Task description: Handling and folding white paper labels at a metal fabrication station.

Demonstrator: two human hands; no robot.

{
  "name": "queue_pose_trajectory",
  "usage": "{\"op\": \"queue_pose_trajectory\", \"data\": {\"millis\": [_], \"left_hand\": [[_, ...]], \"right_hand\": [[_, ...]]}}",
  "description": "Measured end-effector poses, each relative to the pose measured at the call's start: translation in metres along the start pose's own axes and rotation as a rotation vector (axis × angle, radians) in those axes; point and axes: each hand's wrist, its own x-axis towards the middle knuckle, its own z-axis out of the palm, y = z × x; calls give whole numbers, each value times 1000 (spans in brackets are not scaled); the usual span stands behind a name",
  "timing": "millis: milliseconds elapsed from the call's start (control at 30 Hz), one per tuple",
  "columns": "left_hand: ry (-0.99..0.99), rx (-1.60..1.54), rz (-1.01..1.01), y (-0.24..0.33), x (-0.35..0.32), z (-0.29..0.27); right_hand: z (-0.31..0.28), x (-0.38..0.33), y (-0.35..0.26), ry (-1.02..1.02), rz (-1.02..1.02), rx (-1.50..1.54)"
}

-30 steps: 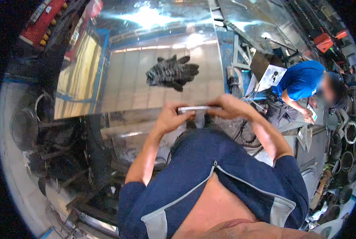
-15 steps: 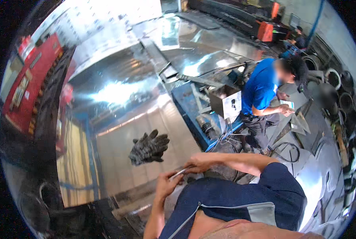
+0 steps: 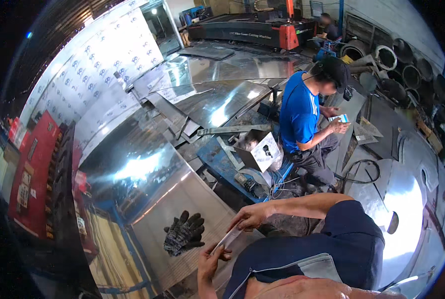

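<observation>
A narrow pale flat strip (image 3: 228, 239), its material unclear, spans the gap between my two hands in front of my body. My left hand (image 3: 214, 257) pinches its lower end between thumb and fingers. At the upper end, my right hand (image 3: 251, 217) grips it with the fingers closed. Beyond them, a pair of dark grey knitted work gloves (image 3: 184, 233) lies on a shiny metal sheet (image 3: 155, 219), touched by neither hand.
A red machine (image 3: 35, 172) stands at the left. To the right, a blue-shirted person (image 3: 302, 112) holds a small card-like object, beside an open metal box (image 3: 257, 152) on a blue bench. A looped black cable (image 3: 364, 172) lies on the right. Pipe sections (image 3: 411, 76) are stacked far right.
My view has swung, showing more of the workshop's far side. The strip has turned, so its broad face shows, and more of its length is exposed between my hands. The gloves stay on the sheet.
</observation>
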Motion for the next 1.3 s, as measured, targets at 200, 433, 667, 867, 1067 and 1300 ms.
{"op": "queue_pose_trajectory", "data": {"millis": [200, 433, 667, 867, 1067, 1300], "left_hand": [[45, -41, 33, 9, 24, 25], [105, -104, 50, 8, 67, 55], [218, -67, 47, 17, 92, 82], [292, -80, 64, 2, 102, 81], [384, -307, -36, -10, 101, 78], [295, -731, -314, -36, 109, 57]], "right_hand": [[-29, -19, 7, 3, -25, 59], [-62, -40, 17, 98, -86, 68], [-82, -36, 40, 307, -346, -403], [-93, -36, 30, 251, -178, -225], [-88, -24, 36, 283, -466, -530], [-100, -19, 25, 209, -482, -671]]}}
